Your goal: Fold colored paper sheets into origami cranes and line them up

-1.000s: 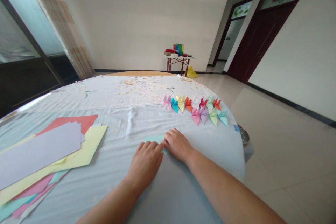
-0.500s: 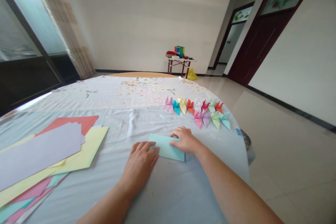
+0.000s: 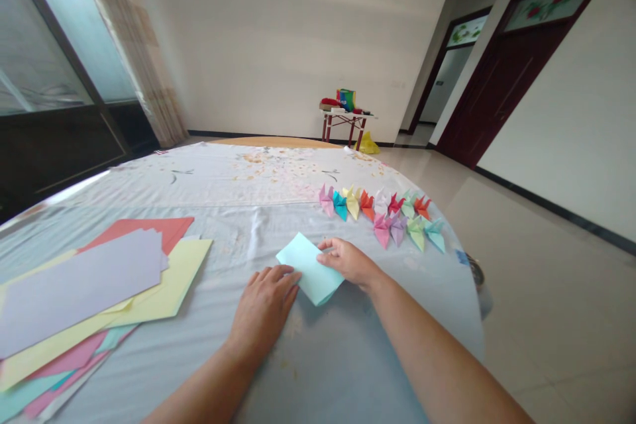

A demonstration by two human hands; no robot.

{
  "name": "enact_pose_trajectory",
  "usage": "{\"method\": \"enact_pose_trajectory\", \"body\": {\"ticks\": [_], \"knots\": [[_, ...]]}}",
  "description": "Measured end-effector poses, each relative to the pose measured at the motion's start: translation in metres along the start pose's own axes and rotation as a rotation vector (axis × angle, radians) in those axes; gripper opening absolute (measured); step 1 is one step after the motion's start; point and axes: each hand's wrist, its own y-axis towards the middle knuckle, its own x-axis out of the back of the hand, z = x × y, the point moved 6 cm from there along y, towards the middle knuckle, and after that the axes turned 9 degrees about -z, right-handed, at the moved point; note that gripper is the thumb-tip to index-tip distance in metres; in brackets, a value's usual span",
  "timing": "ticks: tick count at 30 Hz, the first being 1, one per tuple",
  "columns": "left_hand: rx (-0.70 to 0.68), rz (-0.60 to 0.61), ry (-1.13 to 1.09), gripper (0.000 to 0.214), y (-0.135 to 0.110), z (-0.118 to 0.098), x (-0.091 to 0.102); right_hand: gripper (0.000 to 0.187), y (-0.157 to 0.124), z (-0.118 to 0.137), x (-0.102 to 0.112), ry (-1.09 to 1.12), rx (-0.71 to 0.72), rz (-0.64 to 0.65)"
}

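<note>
A folded light-blue paper (image 3: 309, 267) lies on the table in front of me, turned at an angle. My right hand (image 3: 346, 260) pinches its right edge between thumb and fingers. My left hand (image 3: 265, 303) rests flat on the cloth, fingers stretched out, with the fingertips touching the paper's lower left edge. Two rows of small folded paper cranes (image 3: 383, 213) in many colours stand beyond my right hand.
A stack of coloured paper sheets (image 3: 89, 291) lies at the left on the pale tablecloth (image 3: 238, 192). The round table's edge curves down at the right. A small red-legged table (image 3: 345, 120) with items stands by the far wall.
The light-blue paper has come out from under my hands and been turned counter-clockwise. My right hand went from pressing flat to gripping its edge. My left hand stayed flat, a little nearer me.
</note>
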Motion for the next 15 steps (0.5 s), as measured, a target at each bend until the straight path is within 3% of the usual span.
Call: {"method": "enact_pose_trajectory", "body": {"ticks": [3,7,11,15], "knots": [[0.042,-0.013,-0.095,0.029,0.0,0.002,0.002,0.034,-0.006,0.007,0.011,-0.051,0.109,0.037],[0.169,-0.024,-0.205,0.03,0.0,0.009,0.002,0.035,-0.01,0.018,0.026,-0.28,0.359,0.04],[0.161,0.0,-0.266,0.028,0.001,0.007,-0.003,0.035,-0.017,0.025,0.017,-0.504,0.59,0.137],[0.089,0.043,-0.275,0.025,0.002,0.001,-0.008,0.019,-0.021,0.026,0.008,-0.465,0.61,0.216]]}}
